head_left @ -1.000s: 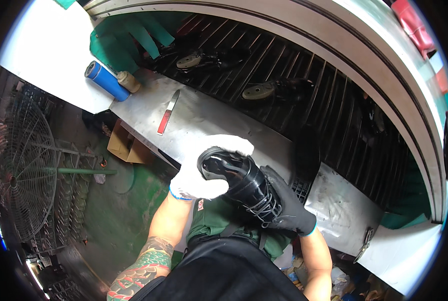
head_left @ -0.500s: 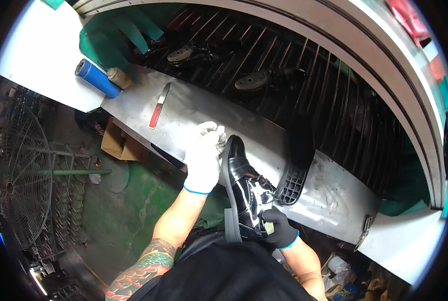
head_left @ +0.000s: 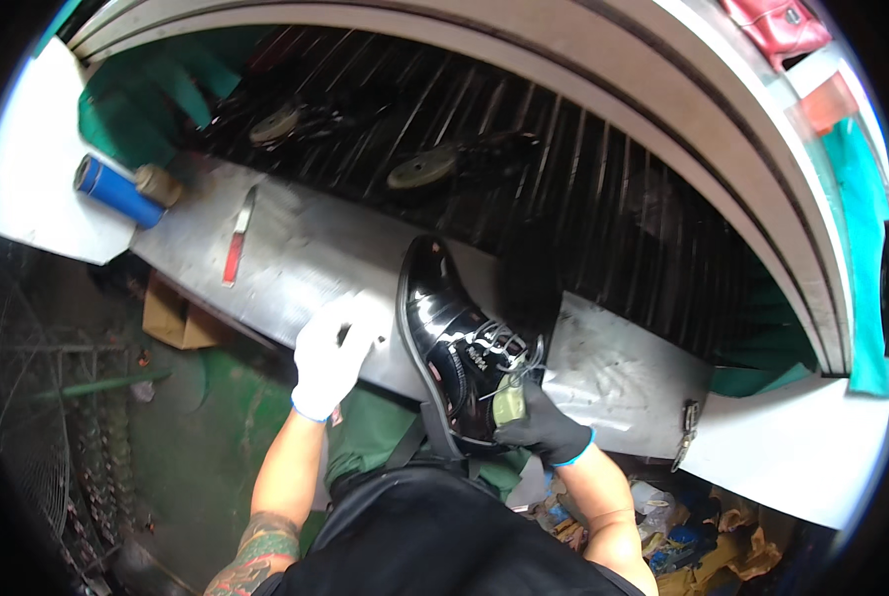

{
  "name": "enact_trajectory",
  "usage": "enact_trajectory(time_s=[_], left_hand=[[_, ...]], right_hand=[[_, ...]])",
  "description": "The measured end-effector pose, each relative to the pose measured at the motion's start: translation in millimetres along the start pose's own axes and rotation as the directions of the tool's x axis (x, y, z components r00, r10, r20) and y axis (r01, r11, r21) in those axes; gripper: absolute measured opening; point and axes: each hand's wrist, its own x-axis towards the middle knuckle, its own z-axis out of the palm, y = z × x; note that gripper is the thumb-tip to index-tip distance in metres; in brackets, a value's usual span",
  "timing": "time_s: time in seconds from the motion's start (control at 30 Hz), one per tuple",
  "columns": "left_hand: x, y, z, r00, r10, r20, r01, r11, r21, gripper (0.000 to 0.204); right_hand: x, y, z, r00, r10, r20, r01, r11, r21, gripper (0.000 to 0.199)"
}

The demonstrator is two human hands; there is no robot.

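Note:
A glossy black lace-up shoe (head_left: 464, 353) is held over the metal ledge, toe pointing away from me. My right hand (head_left: 541, 422), in a dark grey glove, grips it at the heel opening, where a pale green block (head_left: 509, 402) fills the shoe. A dark sole runs along the shoe's left edge down to the heel. My left hand (head_left: 333, 358), in a white glove, is left of the shoe and apart from it. Its thumb and fingers curl together in a pinch; glare hides what they hold, if anything. A dark sole-shaped piece (head_left: 531, 268) shows behind the shoe.
On the metal ledge (head_left: 300, 238) lie a red-handled knife (head_left: 238, 243) and, at right, a metal tool (head_left: 687, 432). A blue cylinder (head_left: 118, 189) and a small tan container (head_left: 156, 185) stand at left. Shoe parts (head_left: 424, 167) rest on the dark slatted conveyor under a white arch.
The shoe has turned so more of its laces and upper face me. My left hand has drawn back from the toe toward me. The whole view has shifted to the right.

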Motion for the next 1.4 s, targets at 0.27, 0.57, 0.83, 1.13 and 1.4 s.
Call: enact_trajectory(time_s=[0.27, 0.57, 0.83, 1.13, 1.4], left_hand=[[3, -20, 25, 0.881, 0.473, -0.021, -0.423, 0.806, 0.415, 0.021], [29, 0, 12, 0.919, 0.385, 0.084, -0.390, 0.859, 0.332, 0.027], [27, -6, 4, 0.947, 0.284, 0.148, -0.319, 0.880, 0.352, 0.030], [10, -18, 6, 0.944, 0.323, 0.072, -0.322, 0.847, 0.424, 0.010], [25, -8, 5, 0.971, 0.233, 0.047, -0.234, 0.903, 0.361, 0.011]], right_hand=[[54, -125, -128, 0.854, -0.133, -0.504, 0.038, 0.980, -0.193, 0.074], [189, -194, -193, 0.777, -0.222, -0.589, -0.026, 0.923, -0.383, 0.063], [338, -219, -204, 0.794, -0.276, -0.541, -0.077, 0.838, -0.540, 0.053], [414, -258, -200, 0.698, -0.513, -0.500, -0.174, 0.556, -0.813, 0.043], [242, -175, -230, 0.582, -0.774, -0.248, -0.168, 0.184, -0.969, 0.034]])
